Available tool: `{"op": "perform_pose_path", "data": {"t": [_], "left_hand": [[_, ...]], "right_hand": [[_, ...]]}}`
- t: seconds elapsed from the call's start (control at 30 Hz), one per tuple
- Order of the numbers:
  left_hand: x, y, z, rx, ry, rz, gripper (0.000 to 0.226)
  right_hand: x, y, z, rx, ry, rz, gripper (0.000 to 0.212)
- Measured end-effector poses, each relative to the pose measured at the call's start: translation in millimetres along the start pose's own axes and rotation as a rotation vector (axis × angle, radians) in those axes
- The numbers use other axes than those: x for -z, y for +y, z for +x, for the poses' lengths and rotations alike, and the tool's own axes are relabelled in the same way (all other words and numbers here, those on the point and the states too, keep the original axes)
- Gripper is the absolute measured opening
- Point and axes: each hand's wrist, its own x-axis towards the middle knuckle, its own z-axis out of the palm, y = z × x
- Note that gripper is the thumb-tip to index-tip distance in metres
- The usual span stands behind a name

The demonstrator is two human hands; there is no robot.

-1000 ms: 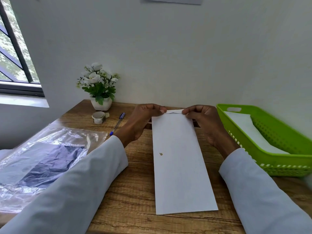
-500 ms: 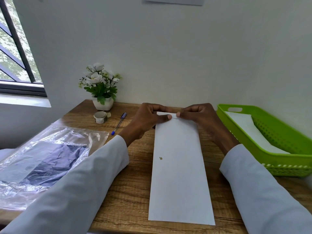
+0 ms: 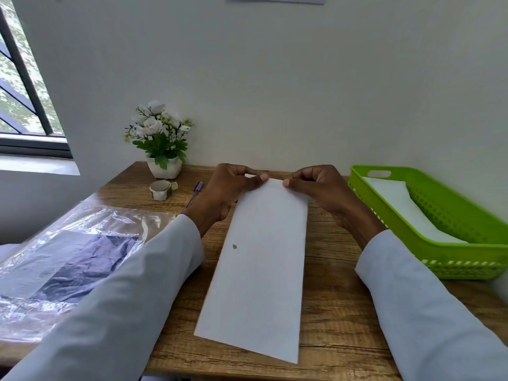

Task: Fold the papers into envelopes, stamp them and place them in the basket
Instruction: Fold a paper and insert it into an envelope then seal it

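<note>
Pinching the far short edge of the long folded paper (image 3: pixel 261 259), the left hand (image 3: pixel 233 188) and right hand (image 3: pixel 316 185) each grasp it between thumb and forefinger, the other fingers curled. Half a second ago the paper lay square to the desk (image 3: pixel 341 320); now its near end has swung toward the right, so it lies at a slant with one near corner over the front edge. A second ago a small flap stood raised at that far edge; it now looks pressed flat, though the hands hide the crease and I cannot be sure. My reading is that the top flap is being creased, so this envelope is not yet stamped.

A tiny dark speck (image 3: pixel 234 246) sits on the paper near its left side. To the right, the green basket (image 3: pixel 467 257) stands just beside the right forearm and already holds a white folded sheet (image 3: pixel 404 204). Beyond the left hand lie a blue pen (image 3: pixel 195 192), a tape roll (image 3: pixel 160 189) and a potted white flower (image 3: pixel 159 141). A crinkled clear plastic bag (image 3: pixel 68 259) covers the desk's left side. Nothing blocks the way to the basket.
</note>
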Motion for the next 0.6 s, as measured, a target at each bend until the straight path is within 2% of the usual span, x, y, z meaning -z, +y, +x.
{"op": "perform_pose_path", "data": {"t": [0.2,0.4,0.5,0.6], "left_hand": [[14,1,2,-0.012,0.019,-0.01,0.006],[20,5,-2,-0.004,-0.082,0.008,0.02],[23,5,-3,-0.005,-0.127,0.001,0.021],[20,9,-6,-0.038,-0.069,0.085,0.021]], "right_hand": [[14,2,-4,-0.026,0.038,-0.042,0.009],[17,-2,-8,-0.032,0.052,0.007,0.006],[19,-2,-10,-0.068,0.045,0.0,0.013],[16,-1,-11,-0.05,0.132,-0.017,0.016]]}}
